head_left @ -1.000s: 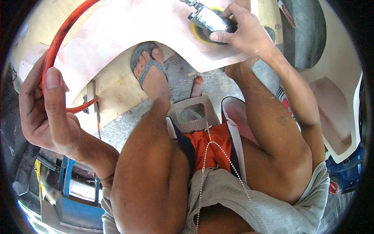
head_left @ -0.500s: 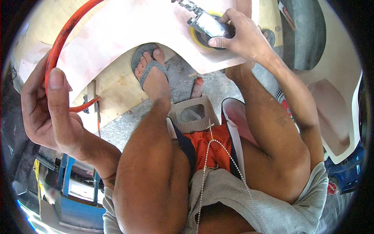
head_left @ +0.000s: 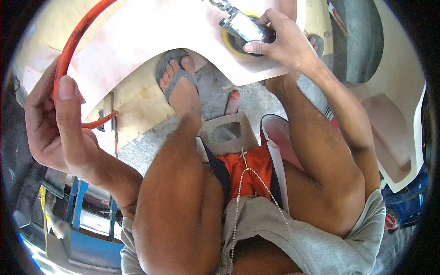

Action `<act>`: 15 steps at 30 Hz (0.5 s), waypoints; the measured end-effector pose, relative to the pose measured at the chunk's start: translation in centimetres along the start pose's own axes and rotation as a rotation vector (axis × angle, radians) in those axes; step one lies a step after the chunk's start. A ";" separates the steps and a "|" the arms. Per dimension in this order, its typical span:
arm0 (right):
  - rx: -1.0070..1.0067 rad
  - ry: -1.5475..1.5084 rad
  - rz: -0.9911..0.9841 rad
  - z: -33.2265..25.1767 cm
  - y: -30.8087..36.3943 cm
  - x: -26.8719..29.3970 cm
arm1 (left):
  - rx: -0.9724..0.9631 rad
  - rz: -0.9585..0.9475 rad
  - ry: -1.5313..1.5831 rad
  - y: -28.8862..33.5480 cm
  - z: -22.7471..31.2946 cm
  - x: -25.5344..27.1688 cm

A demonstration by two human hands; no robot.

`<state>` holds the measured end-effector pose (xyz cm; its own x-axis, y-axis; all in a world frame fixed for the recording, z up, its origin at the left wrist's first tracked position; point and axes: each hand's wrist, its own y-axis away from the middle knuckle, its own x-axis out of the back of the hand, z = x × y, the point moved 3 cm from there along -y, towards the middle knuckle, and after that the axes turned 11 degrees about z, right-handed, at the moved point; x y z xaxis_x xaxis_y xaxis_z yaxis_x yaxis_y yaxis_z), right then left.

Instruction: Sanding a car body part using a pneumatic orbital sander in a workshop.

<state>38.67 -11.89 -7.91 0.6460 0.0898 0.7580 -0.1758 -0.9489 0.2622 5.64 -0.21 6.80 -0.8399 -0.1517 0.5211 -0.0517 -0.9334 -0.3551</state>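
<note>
My right hand [head_left: 288, 43] grips an air sander [head_left: 245, 28] with a silver body and a round, yellow-edged pad. The pad lies on a pale, curved panel [head_left: 183, 27] with pinkish smudges. At the left, an orange-red air hose [head_left: 73, 48] runs through my left hand [head_left: 64, 119], with the thumb on one side and the fingers behind. The hose arcs up past the top edge, and another length of it shows below my hand. Where the hose meets the sander is out of view.
My sandalled foot [head_left: 181, 82] stands by the panel's curved cutout. Between my legs is a beige plastic stool [head_left: 229, 133]. A dark grey curved piece [head_left: 360, 41] and another pale panel [head_left: 394, 137] are at the right. A blue metal frame [head_left: 89, 243] stands lower left.
The sander and my right hand have barely shifted on the panel. My left hand stays on the hose. The bead necklace has swung slightly left.
</note>
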 end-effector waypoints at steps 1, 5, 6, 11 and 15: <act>-0.027 -0.021 -0.015 -0.1 -0.1 0.0 | 0.004 0.018 -0.015 0.1 0.0 0.1; -0.013 -0.011 -0.035 -0.5 -0.4 0.0 | 0.017 0.020 0.022 0.1 -0.1 0.3; -0.003 -0.006 -0.026 -0.5 -0.4 0.0 | 0.014 0.003 0.009 0.0 -0.1 0.3; 0.020 0.050 0.027 0.1 -0.1 0.2 | 0.044 0.004 -0.027 0.2 -0.4 0.2; 0.045 0.059 0.036 0.2 0.1 0.3 | 0.027 -0.004 0.019 0.1 -0.7 0.4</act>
<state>38.97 -11.99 -7.79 0.5945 0.0718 0.8009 -0.1639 -0.9643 0.2081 4.92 -0.14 6.47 -0.8499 -0.1419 0.5076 -0.0410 -0.9424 -0.3320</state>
